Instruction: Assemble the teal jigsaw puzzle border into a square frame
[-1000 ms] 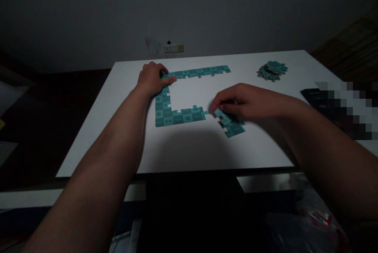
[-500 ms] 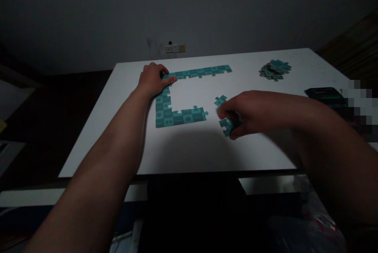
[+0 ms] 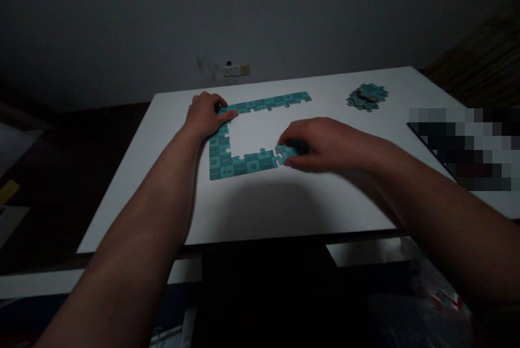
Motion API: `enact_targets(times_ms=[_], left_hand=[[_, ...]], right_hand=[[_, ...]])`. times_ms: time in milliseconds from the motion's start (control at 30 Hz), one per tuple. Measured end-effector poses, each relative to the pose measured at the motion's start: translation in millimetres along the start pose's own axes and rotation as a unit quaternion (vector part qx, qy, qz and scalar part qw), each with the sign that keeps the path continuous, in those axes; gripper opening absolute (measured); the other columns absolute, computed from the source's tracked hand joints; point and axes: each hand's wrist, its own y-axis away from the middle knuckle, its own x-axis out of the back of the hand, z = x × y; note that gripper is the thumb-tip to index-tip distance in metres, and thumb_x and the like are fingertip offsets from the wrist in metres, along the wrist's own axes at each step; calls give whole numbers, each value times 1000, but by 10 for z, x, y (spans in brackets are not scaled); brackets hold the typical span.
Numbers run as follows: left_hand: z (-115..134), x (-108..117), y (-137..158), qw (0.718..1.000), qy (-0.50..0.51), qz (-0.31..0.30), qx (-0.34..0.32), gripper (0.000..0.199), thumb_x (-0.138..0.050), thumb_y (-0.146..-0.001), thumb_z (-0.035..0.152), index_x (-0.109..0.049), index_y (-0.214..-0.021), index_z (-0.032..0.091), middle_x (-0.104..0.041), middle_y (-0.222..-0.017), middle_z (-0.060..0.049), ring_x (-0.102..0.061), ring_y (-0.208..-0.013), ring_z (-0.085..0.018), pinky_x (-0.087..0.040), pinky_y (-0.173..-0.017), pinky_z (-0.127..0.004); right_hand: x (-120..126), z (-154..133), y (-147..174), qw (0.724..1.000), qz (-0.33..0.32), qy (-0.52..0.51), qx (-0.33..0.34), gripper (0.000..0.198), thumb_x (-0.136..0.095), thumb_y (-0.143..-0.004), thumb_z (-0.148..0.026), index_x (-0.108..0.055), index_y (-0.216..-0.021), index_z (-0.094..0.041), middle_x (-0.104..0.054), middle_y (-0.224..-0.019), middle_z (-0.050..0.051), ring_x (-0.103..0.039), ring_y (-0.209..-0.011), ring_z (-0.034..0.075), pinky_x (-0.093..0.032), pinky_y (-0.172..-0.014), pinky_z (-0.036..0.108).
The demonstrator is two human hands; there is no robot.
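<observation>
A C-shaped strip of joined teal jigsaw pieces (image 3: 221,161) lies flat on the white table, with its open side to the right. My left hand (image 3: 205,112) rests on the far left corner of that strip, thumb spread from the fingers. My right hand (image 3: 314,142) grips a teal puzzle piece (image 3: 286,152) between thumb and fingers, at the right end of the near strip. The piece's edge meets the strip's end tab, and a thin gap shows there. My fingers and palm cover the piece's right part.
A heap of loose puzzle pieces (image 3: 368,97) sits at the far right of the white table (image 3: 134,196). A dark, partly blurred-out flat object (image 3: 430,145) lies on the right side. A wall socket (image 3: 236,71) is behind the table.
My right hand has moved left with the puzzle piece, bringing it up to the near strip's end. The other loose piece beside it is no longer visible. My left hand stays on the corner.
</observation>
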Motion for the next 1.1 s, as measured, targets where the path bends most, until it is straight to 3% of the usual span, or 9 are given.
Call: enact_targets(times_ms=[200, 400, 533, 667, 800, 900, 1100], left_hand=[[25, -10, 0, 1000, 3, 6, 3, 37, -101, -97, 57, -88, -121, 33, -79, -134, -13, -66, -146, -47, -53, -140, -72], [41, 8, 0, 1000, -1, -11, 6, 39, -101, -98, 55, -89, -126, 31, -79, -143, -16, -65, -149, -48, -50, -141, -73], [-19, -27, -24, 1000, -3, 2, -7, 38, -100, -99, 57, -90, -125, 32, -80, -137, -15, -66, -147, -46, -52, -139, -71], [-69, -69, -48, 1000, -8, 17, -19, 37, -99, -100, 59, -90, -122, 31, -81, -129, -14, -67, -142, -45, -55, -134, -71], [-67, -64, -51, 1000, -15, 13, -22, 36, -99, -100, 56, -90, -124, 30, -81, -130, -16, -67, -139, -45, -56, -132, -71], [-43, -35, -41, 1000, -20, 11, -18, 35, -100, -100, 53, -91, -125, 30, -80, -132, -16, -67, -140, -46, -55, -132, -72], [-17, -4, -26, 999, -39, 4, -18, 41, -97, -102, 58, -89, -128, 28, -81, -132, -15, -67, -137, -45, -55, -134, -68]], right_hand=[[-32, -68, -6, 1000, -10, 11, 2, 41, -94, -104, -55, -97, -137, -30, -92, -143, 16, -84, -124, 43, -64, -106, 54], [-24, -75, -12, 1000, -21, -6, 8, 40, -98, -103, -56, -98, -134, -31, -92, -140, 16, -84, -122, 43, -65, -108, 56], [33, -77, -1, 1000, -10, 8, 5, 36, -91, -108, -54, -100, -134, -31, -93, -140, 16, -86, -122, 41, -66, -112, 55], [176, 69, 91, 998, 36, 56, -9, 47, -92, -105, -50, -99, -147, -31, -95, -143, 15, -87, -130, 45, -68, -116, 56], [245, 319, 155, 997, 4, 80, -22, 58, -99, -96, -50, -99, -152, -33, -98, -138, 13, -90, -120, 43, -71, -109, 53], [221, 443, 117, 995, -3, 86, -45, 53, -96, -100, -52, -101, -148, -31, -98, -136, 14, -91, -118, 43, -69, -109, 53], [222, 375, 42, 986, 69, 111, -102, 45, -74, -115, -55, -101, -136, -26, -97, -130, 15, -86, -119, 41, -62, -105, 48]])
